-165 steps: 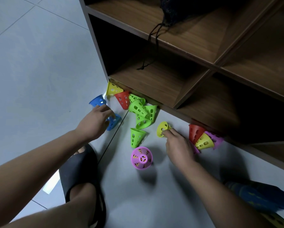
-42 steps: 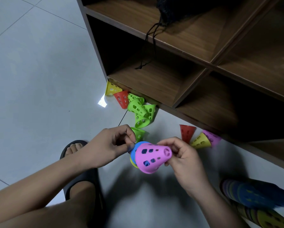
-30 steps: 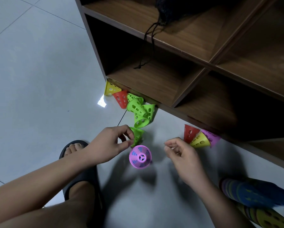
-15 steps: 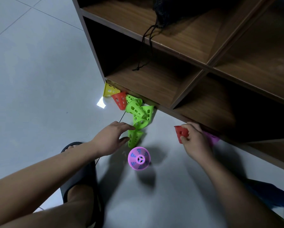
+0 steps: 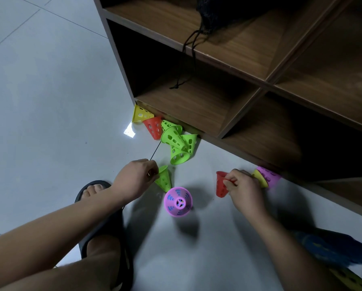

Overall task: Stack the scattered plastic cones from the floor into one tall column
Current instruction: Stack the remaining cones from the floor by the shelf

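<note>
left grip [image 5: 131, 179]: green cone [image 5: 164, 180]; right [image 5: 244, 190]: red cone [image 5: 220, 185]

Perforated glossy plastic cones [image 5: 177, 202] lie on smooth, faintly glossy floor tiles [image 5: 50, 106] beside matt wood-grain shelving [image 5: 197, 106].

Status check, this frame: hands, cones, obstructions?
Left hand grips green cone. Right hand pinches red cone. Purple cone upright between them, unobstructed. More cones loose by shelf.
</note>
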Action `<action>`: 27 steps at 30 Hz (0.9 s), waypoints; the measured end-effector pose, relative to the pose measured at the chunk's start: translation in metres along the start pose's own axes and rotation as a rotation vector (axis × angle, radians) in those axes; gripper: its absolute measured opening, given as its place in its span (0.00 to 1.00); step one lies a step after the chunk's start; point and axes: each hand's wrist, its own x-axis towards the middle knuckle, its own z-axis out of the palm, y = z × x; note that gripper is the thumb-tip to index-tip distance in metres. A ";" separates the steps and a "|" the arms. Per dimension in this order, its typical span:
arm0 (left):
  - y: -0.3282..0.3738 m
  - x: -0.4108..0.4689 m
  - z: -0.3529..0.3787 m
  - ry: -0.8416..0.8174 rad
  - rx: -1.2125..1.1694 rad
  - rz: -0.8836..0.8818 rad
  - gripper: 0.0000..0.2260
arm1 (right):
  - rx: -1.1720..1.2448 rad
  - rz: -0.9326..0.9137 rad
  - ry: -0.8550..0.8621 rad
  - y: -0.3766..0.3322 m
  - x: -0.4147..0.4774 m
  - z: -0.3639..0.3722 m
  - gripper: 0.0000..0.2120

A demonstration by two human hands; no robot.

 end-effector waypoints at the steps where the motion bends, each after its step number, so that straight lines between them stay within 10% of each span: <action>1: -0.001 -0.001 -0.001 0.005 -0.002 -0.002 0.04 | 0.004 -0.021 0.013 -0.001 -0.003 0.001 0.08; 14: 0.034 -0.019 -0.074 0.167 -0.609 -0.348 0.06 | 0.557 0.100 0.010 -0.038 -0.024 -0.023 0.06; 27: 0.070 -0.033 -0.083 -0.242 -1.003 -0.151 0.07 | 1.399 0.268 -0.293 -0.092 -0.047 -0.061 0.19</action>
